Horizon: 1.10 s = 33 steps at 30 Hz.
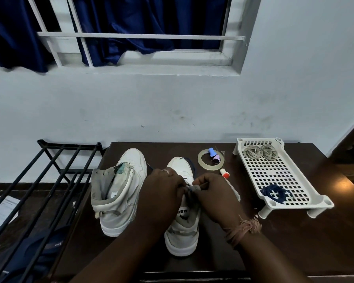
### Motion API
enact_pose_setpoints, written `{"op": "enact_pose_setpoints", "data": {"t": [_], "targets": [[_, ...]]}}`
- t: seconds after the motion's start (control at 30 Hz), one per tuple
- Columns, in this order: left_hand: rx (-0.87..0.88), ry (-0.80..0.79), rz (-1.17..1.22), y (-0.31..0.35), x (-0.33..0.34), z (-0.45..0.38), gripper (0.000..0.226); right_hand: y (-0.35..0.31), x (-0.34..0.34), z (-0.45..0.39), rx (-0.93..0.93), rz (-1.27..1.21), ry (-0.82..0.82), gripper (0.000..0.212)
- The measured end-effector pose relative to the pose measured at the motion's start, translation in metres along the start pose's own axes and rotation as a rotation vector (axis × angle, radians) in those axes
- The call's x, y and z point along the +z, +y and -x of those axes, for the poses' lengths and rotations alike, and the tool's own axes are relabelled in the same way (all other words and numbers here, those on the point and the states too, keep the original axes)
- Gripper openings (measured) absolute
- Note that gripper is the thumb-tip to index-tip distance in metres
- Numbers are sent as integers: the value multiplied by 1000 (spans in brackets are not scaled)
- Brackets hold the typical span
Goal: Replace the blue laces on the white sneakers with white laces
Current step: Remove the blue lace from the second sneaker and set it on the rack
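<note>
Both grips close on the blue lace at the tongue of the right-hand sneaker, bottom centre: our left hand and right hand pinch it. White laces lie coiled in the white tray at right, on the tabletop.

two white sneakers upright, blue lace coiled in tray, white laces coiled

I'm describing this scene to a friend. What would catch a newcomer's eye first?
Two hands, left and right, meet over the right white high-top sneaker, pinching its dark blue lace. Beside it stands the unlaced left white sneaker. On the right, a white perforated plastic rack holds coiled pale laces and a blue lace bundle.
</note>
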<state>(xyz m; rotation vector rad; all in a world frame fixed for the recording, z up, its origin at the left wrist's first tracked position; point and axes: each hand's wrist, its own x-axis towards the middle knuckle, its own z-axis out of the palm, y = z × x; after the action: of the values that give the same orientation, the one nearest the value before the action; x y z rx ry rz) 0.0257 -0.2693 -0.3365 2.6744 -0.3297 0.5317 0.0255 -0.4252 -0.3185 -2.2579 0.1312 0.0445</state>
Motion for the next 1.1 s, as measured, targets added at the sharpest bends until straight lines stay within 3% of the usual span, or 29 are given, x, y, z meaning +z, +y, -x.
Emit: {"op": "enact_pose_setpoints", "data": {"t": [0.17,0.23,0.3,0.4,0.57,0.63,0.7,0.83,0.9,0.93,1.0,1.1], "targets": [[-565,175,477,-11,-12,-10,9,0,-3,0,17,-8,2,4],[-497,122,494,-13,-15,-11,16,-1,-1,0,22,-9,6,4],[-255,47,455,-10,-15,-11,31,-3,1,0,17,-14,10,5],[18,-11,154,-4,-8,-10,22,-3,3,1,-3,-40,20,6],[65,-51,-138,-10,-2,-6,24,-2,4,0,-23,-70,45,8],[66,-22,-101,-13,-2,-8,18,-3,5,-1,-29,-69,54,8],[-105,66,220,-7,-8,-11,11,-3,5,-2,-21,-55,64,8],[-663,115,1310,3,-31,-25,10,-3,4,-3,-3,-46,83,10],[-716,105,1490,-3,-37,-27,15,-3,4,-3,-6,-49,76,11],[-713,84,1448,-6,-37,-27,17,-3,4,-2,-12,-43,73,11],[-602,38,1054,-9,-31,-22,13,-3,6,-2,-20,-36,76,11],[-190,56,339,-12,-19,-11,10,-3,6,-3,-33,-26,84,12]]}}
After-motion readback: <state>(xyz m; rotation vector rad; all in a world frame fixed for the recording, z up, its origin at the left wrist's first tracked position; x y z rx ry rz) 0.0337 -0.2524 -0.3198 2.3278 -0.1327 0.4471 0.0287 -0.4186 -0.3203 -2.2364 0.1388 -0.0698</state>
